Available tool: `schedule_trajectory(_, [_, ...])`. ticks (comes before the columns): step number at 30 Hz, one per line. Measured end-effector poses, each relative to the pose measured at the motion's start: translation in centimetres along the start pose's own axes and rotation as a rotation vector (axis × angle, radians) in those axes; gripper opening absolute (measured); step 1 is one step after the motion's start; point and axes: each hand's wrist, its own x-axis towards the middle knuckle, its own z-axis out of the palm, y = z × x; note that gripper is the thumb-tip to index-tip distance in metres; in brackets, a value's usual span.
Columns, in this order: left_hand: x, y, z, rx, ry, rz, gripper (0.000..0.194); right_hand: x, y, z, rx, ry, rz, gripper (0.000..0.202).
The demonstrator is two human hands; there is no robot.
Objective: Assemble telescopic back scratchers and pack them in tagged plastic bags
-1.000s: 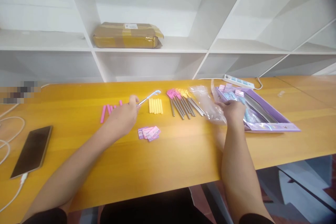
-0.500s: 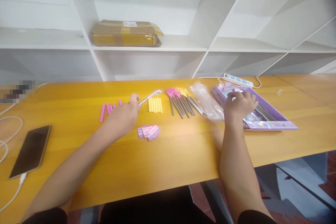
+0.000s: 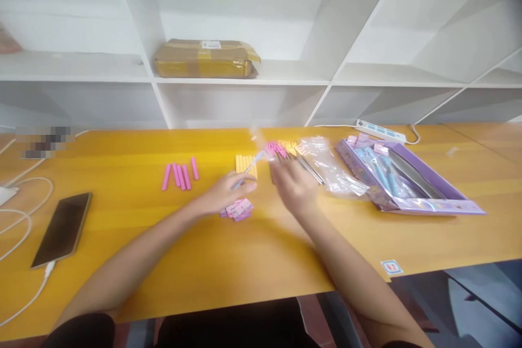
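Note:
My left hand point(image 3: 229, 191) is closed around the metal rod of a back scratcher point(image 3: 255, 161) with a light blue head, pointing up and right. Close by on the right, my right hand point(image 3: 297, 182) is blurred, its fingers together; a translucent smear like a small clear plastic bag point(image 3: 256, 137) extends from them by the blue head. Behind that hand lie back scratchers with pink heads point(image 3: 275, 148) and yellow heads point(image 3: 291, 147), their rods partly hidden. Yellow tubes point(image 3: 240, 163) lie behind my left hand, and small printed cards point(image 3: 240, 209) in front of it.
Several pink tubes point(image 3: 177, 175) lie at the left, beyond a phone point(image 3: 61, 230) on a white cable. To the right are a clear plastic wrapper point(image 3: 332, 166), a purple box point(image 3: 428, 207) with wrapped items, a power strip point(image 3: 381, 131) and a sticker point(image 3: 392, 267). A taped parcel point(image 3: 204, 60) sits on the shelf.
My right hand has left the purple box and come left to the blue-headed back scratcher. My left hand has moved right and nearer with it, uncovering the pink tubes. The sticker is now visible.

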Motion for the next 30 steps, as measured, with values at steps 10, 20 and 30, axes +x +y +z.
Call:
schedule_trajectory(10, [2.2,-3.6,0.9,-0.545,0.279,-0.094,0.047,-0.4,-3.8,0.5,0.556,-0.008,0.042,0.016])
schedule_trajectory(20, [0.4,-2.3,2.4,-0.405,-0.11,-0.125,0.045,-0.7,-2.9,2.5,1.546,-0.574,0.943,0.047])
schedule_trajectory(30, [1.5,-1.6,-2.1,-0.094,0.322,0.04,0.033,0.1,-1.3,2.2,1.529,-0.003,1.122,0.039])
